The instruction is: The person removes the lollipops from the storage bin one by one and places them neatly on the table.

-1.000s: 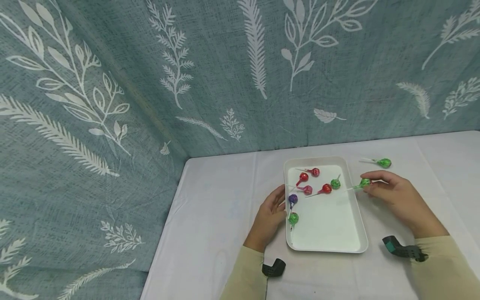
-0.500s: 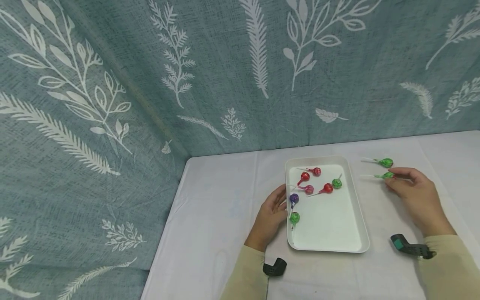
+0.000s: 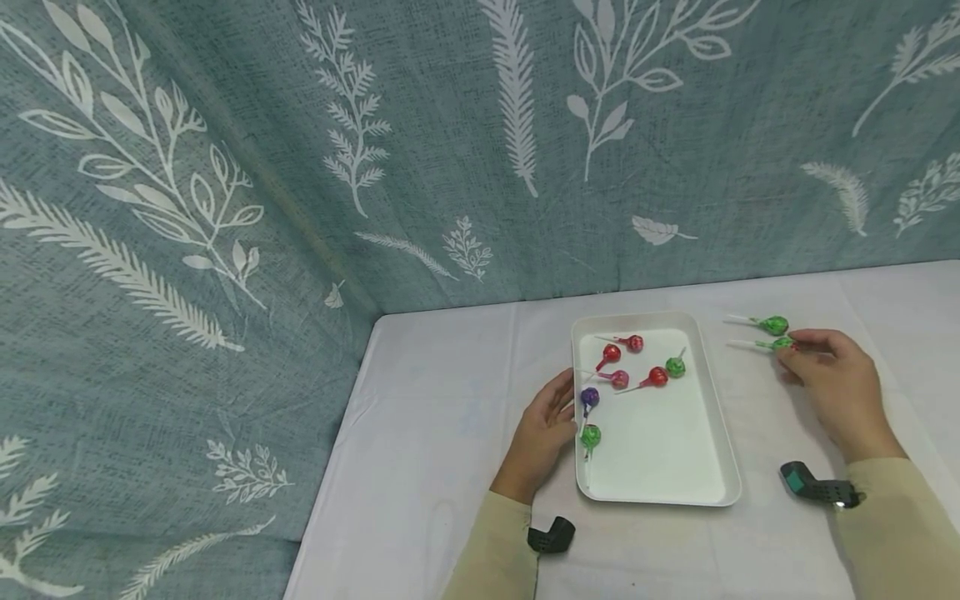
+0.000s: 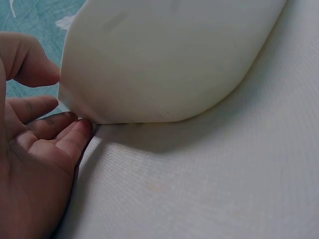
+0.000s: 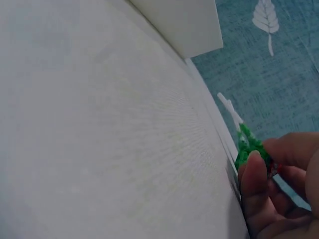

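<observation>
Work appears partly done: 1 green lollipop (image 3: pixel 774 325) lies on the worktop (image 3: pixel 427 400) to the right of the tray (image 3: pixel 660 458), and your right hand (image 3: pixel 838 387) pinches 1 green-wrapped lollipop (image 3: pixel 780 342) just beside it. 7 others (image 3: pixel 657 377) are inside the tray; your relaxed left hand (image 3: pixel 542 429) touches its side.

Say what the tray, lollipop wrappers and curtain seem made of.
Tray: smooth, probably plastic (coated metal possible), given its even white and rounded corners.
Wrappers: likely thin film or foil, shiny and crinkled.
Curtain: matte cloth, by its visible weave.
</observation>
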Motion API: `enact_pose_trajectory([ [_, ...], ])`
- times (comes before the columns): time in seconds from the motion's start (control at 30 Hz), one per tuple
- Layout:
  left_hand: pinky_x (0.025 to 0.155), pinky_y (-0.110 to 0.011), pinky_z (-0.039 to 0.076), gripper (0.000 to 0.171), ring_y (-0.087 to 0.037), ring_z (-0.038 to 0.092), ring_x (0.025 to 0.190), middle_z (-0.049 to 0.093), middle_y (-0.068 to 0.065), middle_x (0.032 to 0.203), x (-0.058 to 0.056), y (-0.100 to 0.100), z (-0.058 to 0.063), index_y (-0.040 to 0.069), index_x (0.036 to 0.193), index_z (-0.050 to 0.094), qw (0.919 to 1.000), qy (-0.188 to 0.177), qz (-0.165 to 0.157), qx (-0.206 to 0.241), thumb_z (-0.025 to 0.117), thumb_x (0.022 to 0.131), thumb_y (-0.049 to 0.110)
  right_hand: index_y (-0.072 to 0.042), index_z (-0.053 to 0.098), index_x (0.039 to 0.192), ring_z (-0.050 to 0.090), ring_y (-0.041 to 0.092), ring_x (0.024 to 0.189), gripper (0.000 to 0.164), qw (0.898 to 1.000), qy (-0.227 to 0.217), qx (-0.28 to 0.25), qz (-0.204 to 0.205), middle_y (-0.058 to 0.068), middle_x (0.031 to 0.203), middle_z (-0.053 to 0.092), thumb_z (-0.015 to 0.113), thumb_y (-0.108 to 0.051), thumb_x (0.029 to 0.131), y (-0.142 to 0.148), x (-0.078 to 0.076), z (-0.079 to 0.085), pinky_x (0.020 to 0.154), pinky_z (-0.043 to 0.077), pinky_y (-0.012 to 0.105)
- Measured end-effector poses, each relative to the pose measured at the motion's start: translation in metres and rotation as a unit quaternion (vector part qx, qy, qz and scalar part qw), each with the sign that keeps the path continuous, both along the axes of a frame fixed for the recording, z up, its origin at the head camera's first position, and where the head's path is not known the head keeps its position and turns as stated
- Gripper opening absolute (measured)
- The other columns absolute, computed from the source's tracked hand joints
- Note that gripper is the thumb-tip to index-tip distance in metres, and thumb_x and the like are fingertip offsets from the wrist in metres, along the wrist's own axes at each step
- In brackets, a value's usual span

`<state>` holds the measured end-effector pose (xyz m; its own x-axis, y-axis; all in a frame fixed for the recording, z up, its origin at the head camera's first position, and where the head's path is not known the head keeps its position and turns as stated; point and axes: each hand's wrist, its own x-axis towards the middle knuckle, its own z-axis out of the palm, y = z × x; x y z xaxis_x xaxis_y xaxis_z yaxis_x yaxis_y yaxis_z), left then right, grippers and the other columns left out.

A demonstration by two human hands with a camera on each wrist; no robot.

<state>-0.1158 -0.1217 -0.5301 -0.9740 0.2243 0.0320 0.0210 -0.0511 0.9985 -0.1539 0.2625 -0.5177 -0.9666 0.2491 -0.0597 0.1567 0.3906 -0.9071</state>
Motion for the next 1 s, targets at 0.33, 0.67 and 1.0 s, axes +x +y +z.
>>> enact_pose_trajectory([
  [0.33, 0.12, -0.031, 0.043, 0.079, -0.024, 0.047, 0.151, 0.044, -0.013, 0.168, 0.001, 0.001, 0.001, 0.001, 0.166, 0.039, 1.0, 0.005, -0.001, -0.002, 0.051, 0.089, -0.011, 0.01, 0.051, 0.151, 0.065, 0.002, 0.075, 0.051, 0.999, -0.012, 0.03, 0.001, 0.027, 0.135, 0.06, 0.059, -0.023, 0.112, 0.002, -0.007, 0.003, 0.06, 0.057, 0.018],
  [0.67, 0.12, -0.031, 0.043, 0.078, -0.025, 0.046, 0.151, 0.043, -0.014, 0.168, 0.0, 0.001, 0.001, 0.001, 0.166, 0.039, 1.0, 0.006, -0.001, -0.003, 0.051, 0.09, -0.01, 0.0, 0.052, 0.154, 0.063, 0.01, 0.082, 0.056, 0.999, -0.024, 0.023, -0.02, 0.012, 0.114, 0.067, 0.06, -0.035, 0.111, 0.005, 0.001, 0.002, 0.061, 0.051, 0.021],
  [1.0, 0.12, -0.03, 0.043, 0.079, -0.023, 0.047, 0.15, 0.045, -0.011, 0.167, 0.0, 0.0, 0.001, 0.002, 0.166, 0.04, 0.9998, 0.005, 0.002, -0.018, 0.052, 0.089, -0.009, -0.027, 0.069, 0.121, 0.062, 0.008, 0.079, 0.013, 0.997, 0.02, -0.066, -0.031, -0.009, 0.094, 0.071, 0.07, -0.029, 0.108, -0.006, 0.014, 0.008, 0.057, 0.049, 0.018],
])
